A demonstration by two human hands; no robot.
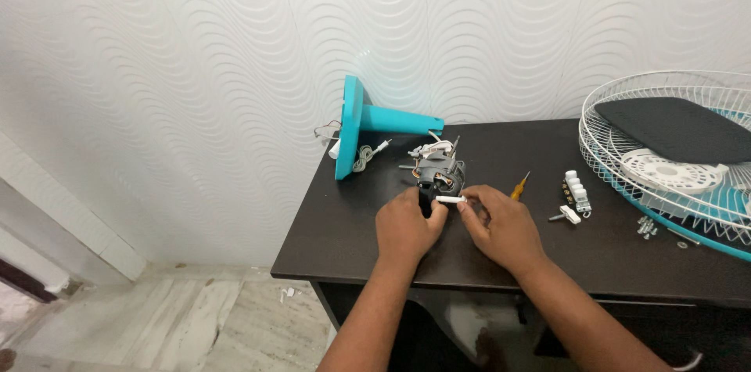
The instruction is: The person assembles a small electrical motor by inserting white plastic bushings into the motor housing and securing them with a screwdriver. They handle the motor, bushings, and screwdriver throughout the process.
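Wavy white wall tiles (195,67) — dark table (344,223), marble floor (195,325)

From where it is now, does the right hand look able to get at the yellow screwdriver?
Probably yes. The right hand sits at the motor, pinching a small white part, and the screwdriver lies just beyond its knuckles on bare table, nothing between. It would have to free its fingers first.

Home room: tiled wall (195,67), dark desk (352,239)

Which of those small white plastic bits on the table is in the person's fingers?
The slim white cylinder pinched between both hands, right in front of the motor. The white switch block and the small white piece beside it lie untouched, further right.
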